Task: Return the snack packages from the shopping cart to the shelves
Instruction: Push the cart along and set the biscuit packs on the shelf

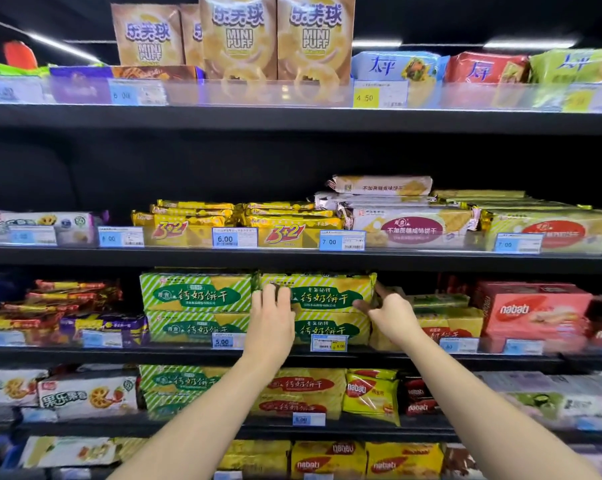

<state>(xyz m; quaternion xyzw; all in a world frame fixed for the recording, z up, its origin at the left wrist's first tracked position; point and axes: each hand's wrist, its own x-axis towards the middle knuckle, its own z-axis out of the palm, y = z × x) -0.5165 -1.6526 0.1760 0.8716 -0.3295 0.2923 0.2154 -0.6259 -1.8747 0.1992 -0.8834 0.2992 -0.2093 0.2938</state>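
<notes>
A green-and-yellow striped biscuit package (322, 292) lies on top of a matching package (330, 329) on the third shelf (188, 353), to the right of two more of the same kind (195, 292). My left hand (271, 315) presses flat against the top package's left front, fingers straight. My right hand (387, 311) touches its right end, fingers spread and reaching round the corner. The shopping cart is out of view.
Yellow packs (448, 322) and a red Nabati box (535, 313) sit to the right of the green stack. Gold 3+2 packs (237, 220) fill the shelf above. Mini Puff boxes (275, 36) stand on the top shelf. Lower shelves hold more snack packs.
</notes>
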